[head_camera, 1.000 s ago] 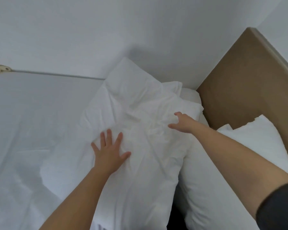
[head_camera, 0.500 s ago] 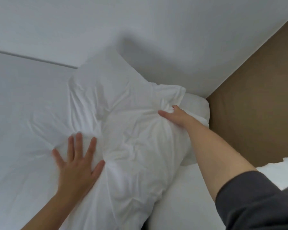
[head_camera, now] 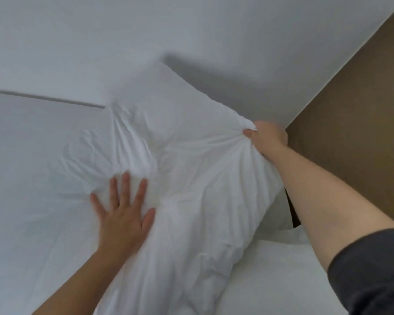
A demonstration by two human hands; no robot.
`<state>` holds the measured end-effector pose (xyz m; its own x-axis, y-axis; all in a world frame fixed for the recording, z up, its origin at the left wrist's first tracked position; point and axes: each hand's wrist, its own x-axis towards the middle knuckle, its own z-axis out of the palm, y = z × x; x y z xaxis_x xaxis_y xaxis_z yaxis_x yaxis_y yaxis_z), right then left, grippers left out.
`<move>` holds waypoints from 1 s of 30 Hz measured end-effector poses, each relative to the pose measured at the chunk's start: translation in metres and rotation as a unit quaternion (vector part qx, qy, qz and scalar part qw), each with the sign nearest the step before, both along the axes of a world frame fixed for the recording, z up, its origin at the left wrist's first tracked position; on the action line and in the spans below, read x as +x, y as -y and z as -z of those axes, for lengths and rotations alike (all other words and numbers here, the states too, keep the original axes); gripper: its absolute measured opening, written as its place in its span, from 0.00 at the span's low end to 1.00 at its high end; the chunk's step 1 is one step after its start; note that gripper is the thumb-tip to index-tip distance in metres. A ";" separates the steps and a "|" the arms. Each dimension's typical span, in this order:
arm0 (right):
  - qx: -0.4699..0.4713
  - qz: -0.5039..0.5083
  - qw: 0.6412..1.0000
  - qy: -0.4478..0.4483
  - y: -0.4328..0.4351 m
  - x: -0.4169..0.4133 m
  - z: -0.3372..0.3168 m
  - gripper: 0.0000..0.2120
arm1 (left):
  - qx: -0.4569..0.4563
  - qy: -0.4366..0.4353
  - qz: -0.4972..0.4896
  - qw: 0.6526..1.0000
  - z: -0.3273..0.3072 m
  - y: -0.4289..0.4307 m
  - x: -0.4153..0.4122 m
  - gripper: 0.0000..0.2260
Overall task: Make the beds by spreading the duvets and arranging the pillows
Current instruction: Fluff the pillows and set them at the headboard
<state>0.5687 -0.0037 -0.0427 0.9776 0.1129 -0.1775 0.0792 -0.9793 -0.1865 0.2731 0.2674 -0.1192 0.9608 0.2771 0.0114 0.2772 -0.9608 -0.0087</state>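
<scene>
A white pillow (head_camera: 191,160) lies at the head of the bed, its cover creased and bunched. My right hand (head_camera: 266,138) grips a gathered fold of the cover at the pillow's far right corner, close to the headboard. My left hand (head_camera: 123,212) presses flat with spread fingers on the pillow's near left edge, where it meets the white duvet (head_camera: 37,201). A second white pillow (head_camera: 282,280) lies at the lower right, partly under my right arm.
A brown headboard (head_camera: 350,133) rises at the right. A white wall (head_camera: 146,42) runs along the far side of the bed and meets the headboard in the corner behind the pillow.
My right hand has closed on the pillow cover and pulled its corner toward the headboard. My left hand has shifted right along the pillow's edge, still flat.
</scene>
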 end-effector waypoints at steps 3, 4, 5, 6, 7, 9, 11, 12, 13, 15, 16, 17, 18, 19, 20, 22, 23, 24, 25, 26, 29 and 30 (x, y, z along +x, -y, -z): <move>-0.065 0.016 0.995 -0.070 -0.007 -0.025 0.050 0.21 | 0.019 -0.026 0.007 0.999 0.026 0.002 0.002 0.31; -0.068 0.022 0.994 -0.084 -0.011 -0.033 0.060 0.22 | 0.020 -0.033 0.006 0.999 0.031 0.001 0.001 0.31; -0.068 0.026 0.994 -0.086 -0.013 -0.038 0.065 0.24 | 0.019 -0.037 0.006 0.999 0.033 0.000 0.001 0.31; -0.069 0.027 0.994 -0.083 -0.013 -0.042 0.066 0.25 | 0.016 -0.040 0.006 0.999 0.033 -0.001 0.000 0.31; -0.071 0.027 0.994 -0.084 -0.013 -0.044 0.064 0.27 | 0.011 -0.041 0.005 0.999 0.031 -0.001 -0.001 0.31; -0.065 0.029 0.992 -0.100 -0.015 -0.049 0.058 0.32 | -0.003 -0.048 0.003 0.999 0.024 0.000 -0.004 0.31; -0.047 0.016 0.992 -0.118 -0.025 -0.060 0.051 0.34 | -0.018 -0.057 0.000 0.998 0.018 0.004 -0.006 0.31; -0.036 0.000 0.991 -0.126 -0.034 -0.069 0.047 0.36 | -0.025 -0.062 -0.001 0.998 0.015 0.005 -0.008 0.31; -0.026 -0.018 0.990 -0.134 -0.043 -0.078 0.044 0.37 | -0.031 -0.068 -0.001 0.997 0.012 0.006 -0.010 0.31; -0.022 -0.049 0.989 -0.140 -0.059 -0.093 0.039 0.42 | -0.043 -0.074 -0.001 0.996 0.008 0.007 -0.019 0.31; -0.029 -0.057 0.988 -0.142 -0.063 -0.098 0.037 0.43 | -0.043 -0.073 -0.004 0.996 0.007 0.005 -0.026 0.31; -0.035 -0.060 0.987 -0.146 -0.065 -0.102 0.035 0.44 | -0.040 -0.072 -0.009 0.997 0.007 0.002 -0.035 0.31; -0.040 -0.062 0.986 -0.148 -0.065 -0.105 0.034 0.44 | -0.036 -0.072 -0.020 0.997 0.007 -0.001 -0.046 0.31; -0.044 -0.061 0.986 -0.149 -0.064 -0.107 0.033 0.43 | -0.034 -0.071 -0.038 0.996 0.007 -0.004 -0.059 0.31; -0.046 -0.060 0.986 -0.150 -0.063 -0.109 0.033 0.43 | -0.035 -0.070 -0.064 0.995 0.007 -0.007 -0.071 0.31; -0.052 -0.060 0.984 -0.158 -0.063 -0.116 0.031 0.43 | -0.051 -0.070 -0.140 0.986 0.004 -0.011 -0.098 0.33; -0.057 -0.062 0.983 -0.161 -0.065 -0.120 0.030 0.42 | -0.067 -0.071 -0.185 0.978 0.002 -0.011 -0.111 0.34; -0.061 -0.066 0.983 -0.162 -0.067 -0.125 0.029 0.42 | -0.088 -0.072 -0.233 0.966 -0.001 -0.011 -0.123 0.34; -0.066 -0.072 0.982 -0.161 -0.071 -0.130 0.027 0.42 | -0.114 -0.072 -0.282 0.950 -0.003 -0.011 -0.135 0.34; -0.072 -0.082 0.981 -0.160 -0.074 -0.135 0.026 0.42 | -0.145 -0.073 -0.332 0.929 -0.004 -0.010 -0.147 0.35; -0.090 -0.139 0.975 -0.145 -0.087 -0.153 0.025 0.42 | -0.249 -0.031 -0.459 0.852 -0.008 -0.013 -0.174 0.40; -0.092 -0.160 0.973 -0.137 -0.092 -0.159 0.027 0.42 | -0.282 -0.004 -0.486 0.827 -0.008 -0.017 -0.178 0.41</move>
